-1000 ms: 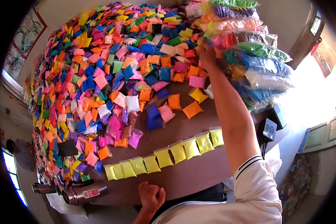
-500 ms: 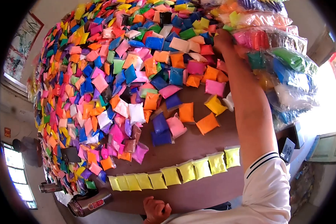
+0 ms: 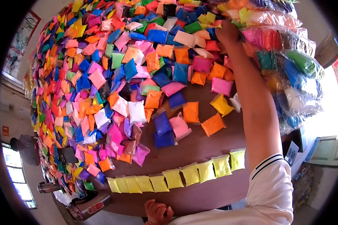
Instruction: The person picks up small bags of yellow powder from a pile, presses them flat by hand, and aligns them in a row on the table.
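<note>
My right hand (image 3: pixel 227 34) reaches far out to the back of the table, at the edge of the heap of coloured packets, just right of a few small yellow packets (image 3: pixel 206 18). Its fingers are mostly hidden, so I cannot see what they hold. My left hand (image 3: pixel 157 212) rests at the table's near edge with its fingers curled in and nothing visible in them. Between the hands, a slightly slanted row of light yellow packets (image 3: pixel 190 173) lies side by side on the brown table (image 3: pixel 202 148).
A large heap of small coloured packets (image 3: pixel 97 78) covers the left and back. Bigger clear bags of packets (image 3: pixel 300 62) are stacked at the right. A metal flask (image 3: pixel 87 207) lies at the near left, with another flask (image 3: pixel 48 187) behind it.
My view has shifted slightly. My right hand has moved a little farther out among the packets at the back. My left hand and the yellow row stay as they were.
</note>
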`<state>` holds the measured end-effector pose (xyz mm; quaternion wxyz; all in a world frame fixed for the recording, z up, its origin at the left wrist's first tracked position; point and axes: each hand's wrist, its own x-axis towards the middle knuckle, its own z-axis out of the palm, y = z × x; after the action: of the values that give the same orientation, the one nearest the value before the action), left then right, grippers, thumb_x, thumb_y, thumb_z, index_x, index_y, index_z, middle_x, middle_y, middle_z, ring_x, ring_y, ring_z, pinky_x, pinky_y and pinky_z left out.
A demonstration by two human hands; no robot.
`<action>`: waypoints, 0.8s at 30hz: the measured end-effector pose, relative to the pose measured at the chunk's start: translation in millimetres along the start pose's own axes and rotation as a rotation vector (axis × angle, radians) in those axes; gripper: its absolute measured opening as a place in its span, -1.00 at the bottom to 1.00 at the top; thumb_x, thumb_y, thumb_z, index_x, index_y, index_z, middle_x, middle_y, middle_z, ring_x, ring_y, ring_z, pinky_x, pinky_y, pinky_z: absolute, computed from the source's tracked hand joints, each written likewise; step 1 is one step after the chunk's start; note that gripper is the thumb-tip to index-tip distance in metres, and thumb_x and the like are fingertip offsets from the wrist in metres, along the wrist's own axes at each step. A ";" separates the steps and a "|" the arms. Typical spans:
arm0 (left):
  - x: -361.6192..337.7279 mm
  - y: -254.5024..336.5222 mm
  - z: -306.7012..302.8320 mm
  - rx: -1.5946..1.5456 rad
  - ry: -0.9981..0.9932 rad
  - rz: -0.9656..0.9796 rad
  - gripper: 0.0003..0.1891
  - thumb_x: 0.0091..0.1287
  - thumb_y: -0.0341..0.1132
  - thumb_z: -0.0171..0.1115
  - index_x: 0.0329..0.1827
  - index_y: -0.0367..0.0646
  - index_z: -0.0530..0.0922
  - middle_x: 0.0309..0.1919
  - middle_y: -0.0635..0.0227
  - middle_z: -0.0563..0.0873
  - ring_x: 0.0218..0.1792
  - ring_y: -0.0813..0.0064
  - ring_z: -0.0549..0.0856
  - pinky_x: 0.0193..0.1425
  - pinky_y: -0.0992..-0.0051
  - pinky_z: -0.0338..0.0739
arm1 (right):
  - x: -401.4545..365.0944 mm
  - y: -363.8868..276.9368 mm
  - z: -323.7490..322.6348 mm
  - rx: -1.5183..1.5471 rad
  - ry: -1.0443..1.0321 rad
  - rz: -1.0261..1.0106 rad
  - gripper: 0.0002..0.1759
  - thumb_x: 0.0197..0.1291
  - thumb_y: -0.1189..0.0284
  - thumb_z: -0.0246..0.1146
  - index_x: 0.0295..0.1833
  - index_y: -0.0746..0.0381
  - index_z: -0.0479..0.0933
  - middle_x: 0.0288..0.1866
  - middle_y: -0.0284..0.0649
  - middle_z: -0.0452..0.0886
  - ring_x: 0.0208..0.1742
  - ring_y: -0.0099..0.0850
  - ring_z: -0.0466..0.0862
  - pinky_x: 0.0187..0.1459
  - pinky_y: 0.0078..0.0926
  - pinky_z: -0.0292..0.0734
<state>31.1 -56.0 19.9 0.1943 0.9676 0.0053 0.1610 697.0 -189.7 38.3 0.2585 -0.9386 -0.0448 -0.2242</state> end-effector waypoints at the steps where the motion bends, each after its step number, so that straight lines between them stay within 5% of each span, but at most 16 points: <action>1: -2.2 -0.6 0.5 -0.009 -0.002 -0.011 -0.82 0.16 -0.42 0.26 -0.46 -0.07 0.38 -0.48 0.34 0.56 -0.40 0.29 0.56 0.05 0.13 0.52 | -2.1 -3.5 0.1 0.043 0.119 -0.020 -0.60 0.10 0.25 0.23 -0.05 0.31 0.60 -0.10 0.10 0.69 -0.05 0.08 0.68 0.01 -0.06 0.57; 5: 4.1 2.5 -0.7 0.010 0.014 -0.018 -0.81 0.17 -0.42 0.25 -0.48 -0.06 0.38 -0.48 0.36 0.56 -0.41 0.32 0.56 0.07 0.16 0.51 | 4.4 -23.7 -6.4 0.219 0.373 0.001 -0.63 0.15 0.24 0.20 -0.03 0.27 0.58 -0.08 0.11 0.67 -0.07 0.10 0.67 -0.03 0.01 0.57; 9: 3.0 1.1 0.7 0.013 0.013 -0.028 -0.81 0.16 -0.41 0.25 -0.49 -0.05 0.38 -0.49 0.36 0.55 -0.42 0.33 0.55 0.07 0.17 0.51 | 19.5 -16.5 3.3 0.224 0.348 -0.149 -0.57 0.17 0.22 0.20 0.08 0.23 0.55 -0.05 0.07 0.68 -0.02 0.06 0.67 0.01 -0.01 0.56; 11: 2.9 0.9 -0.7 0.005 -0.016 -0.030 -0.81 0.15 -0.42 0.26 -0.50 -0.05 0.38 -0.50 0.36 0.55 -0.42 0.33 0.55 0.07 0.16 0.51 | 21.2 -10.2 9.0 0.205 0.040 -0.235 -0.46 0.13 0.18 0.24 0.20 0.19 0.51 0.02 0.02 0.67 0.04 0.01 0.66 0.07 -0.09 0.55; 14: 2.4 1.1 -1.1 0.009 -0.022 -0.032 -0.81 0.13 -0.42 0.26 -0.49 -0.05 0.38 -0.50 0.36 0.55 -0.42 0.32 0.55 0.06 0.15 0.51 | 17.3 -5.2 20.0 0.167 -0.126 -0.254 -0.36 0.08 0.12 0.28 0.26 0.17 0.49 0.10 -0.01 0.65 0.11 -0.05 0.64 0.11 -0.17 0.54; 24: 7.8 5.7 -3.6 -0.004 -0.014 -0.006 -0.84 0.12 -0.43 0.26 -0.47 -0.07 0.41 -0.48 0.33 0.54 -0.40 0.29 0.55 0.07 0.13 0.50 | 15.9 -13.4 22.6 -0.038 -0.267 -0.148 -0.51 -0.05 0.16 0.32 0.07 -0.01 0.63 0.05 -0.11 0.68 0.06 -0.12 0.66 0.16 -0.13 0.44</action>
<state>37.1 -59.3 27.5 0.1968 0.9683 0.0066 0.1535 717.5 -167.2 34.3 0.2151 -0.9589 -0.1437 -0.1167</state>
